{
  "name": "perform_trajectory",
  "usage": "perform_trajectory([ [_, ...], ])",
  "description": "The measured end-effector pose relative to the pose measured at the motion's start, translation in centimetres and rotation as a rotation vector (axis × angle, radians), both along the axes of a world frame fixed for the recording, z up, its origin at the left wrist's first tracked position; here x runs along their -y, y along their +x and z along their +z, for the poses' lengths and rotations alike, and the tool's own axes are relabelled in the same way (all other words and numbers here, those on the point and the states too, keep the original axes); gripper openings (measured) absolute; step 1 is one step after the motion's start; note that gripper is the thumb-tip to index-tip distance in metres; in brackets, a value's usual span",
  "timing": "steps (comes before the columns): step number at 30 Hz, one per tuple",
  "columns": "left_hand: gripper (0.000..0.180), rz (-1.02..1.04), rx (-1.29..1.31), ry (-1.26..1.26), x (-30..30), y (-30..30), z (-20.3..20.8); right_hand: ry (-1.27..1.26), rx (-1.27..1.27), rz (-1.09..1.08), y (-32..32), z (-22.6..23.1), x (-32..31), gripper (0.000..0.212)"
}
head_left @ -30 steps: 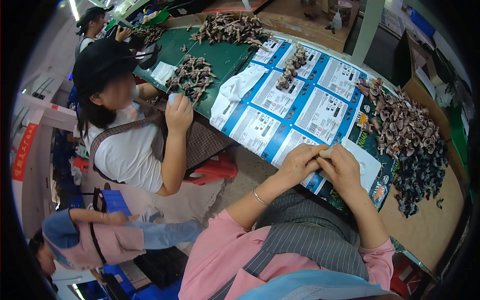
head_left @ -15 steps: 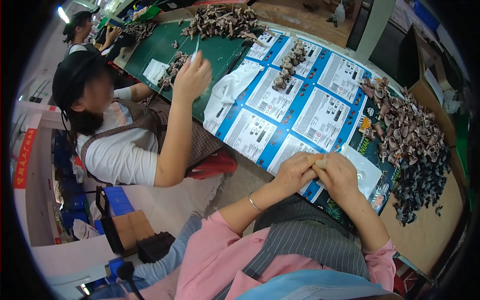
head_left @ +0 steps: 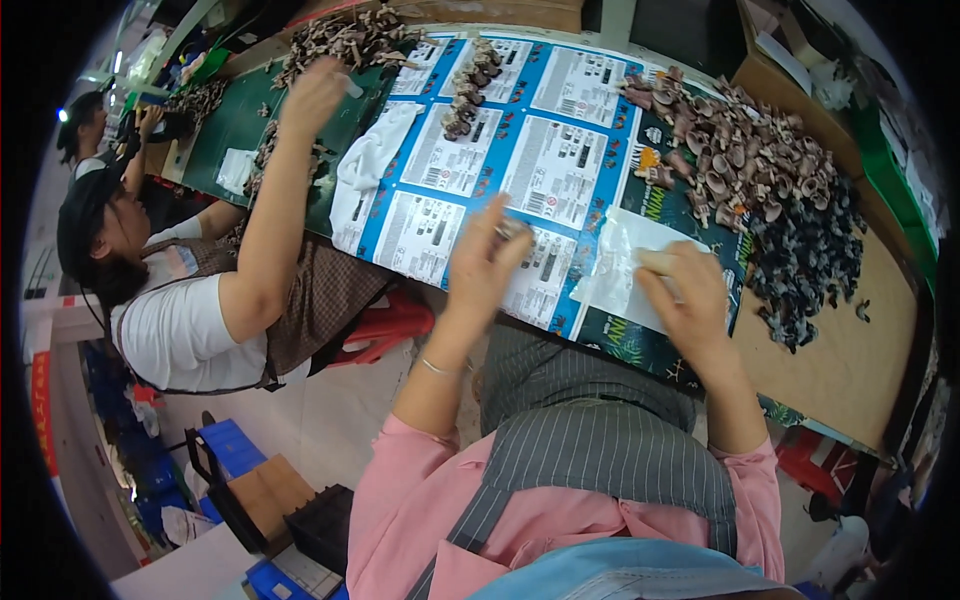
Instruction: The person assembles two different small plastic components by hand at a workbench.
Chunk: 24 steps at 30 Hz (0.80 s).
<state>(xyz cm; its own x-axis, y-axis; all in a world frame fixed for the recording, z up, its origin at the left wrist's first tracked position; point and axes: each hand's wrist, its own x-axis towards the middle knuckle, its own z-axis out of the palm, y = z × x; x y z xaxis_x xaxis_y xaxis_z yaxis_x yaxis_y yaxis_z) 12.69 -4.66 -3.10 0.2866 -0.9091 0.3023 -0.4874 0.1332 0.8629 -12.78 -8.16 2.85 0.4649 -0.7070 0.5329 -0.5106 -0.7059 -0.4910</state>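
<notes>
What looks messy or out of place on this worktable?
Nothing looks damaged. A few dark pieces lie strayed from the dark pile, and a white cloth lies crumpled over the printed sheets.

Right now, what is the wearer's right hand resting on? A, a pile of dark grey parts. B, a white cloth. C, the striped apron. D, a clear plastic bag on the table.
D: the right hand lies on the clear bag at the table edge, apart from the dark parts to its right and the white cloth far to its left.
</notes>
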Motion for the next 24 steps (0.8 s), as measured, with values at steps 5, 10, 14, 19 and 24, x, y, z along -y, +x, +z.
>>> perform_trajectory([
  [5,0.08,0.118,0.114,-0.009,4.9,6.9,-0.2,-0.129,-0.124,-0.415,-9.7,-2.2,-2.0,0.03],
  [10,0.087,0.064,0.165,0.003,8.2,9.9,0.0,-0.106,-0.293,-0.694,-15.7,-5.0,-4.3,0.04],
  [14,0.088,-0.005,0.085,0.03,9.9,10.8,-1.1,-0.034,-0.328,-0.741,-16.0,-5.4,-4.4,0.041],
  [19,0.088,0.169,0.156,-0.071,7.5,10.3,-0.1,-0.023,-0.194,-0.744,-15.7,-5.3,-4.0,0.045],
  [24,0.065,-0.204,0.073,-0.098,8.2,1.3,1.2,-0.086,-0.264,-0.713,-15.9,-5.2,-3.7,0.037],
])
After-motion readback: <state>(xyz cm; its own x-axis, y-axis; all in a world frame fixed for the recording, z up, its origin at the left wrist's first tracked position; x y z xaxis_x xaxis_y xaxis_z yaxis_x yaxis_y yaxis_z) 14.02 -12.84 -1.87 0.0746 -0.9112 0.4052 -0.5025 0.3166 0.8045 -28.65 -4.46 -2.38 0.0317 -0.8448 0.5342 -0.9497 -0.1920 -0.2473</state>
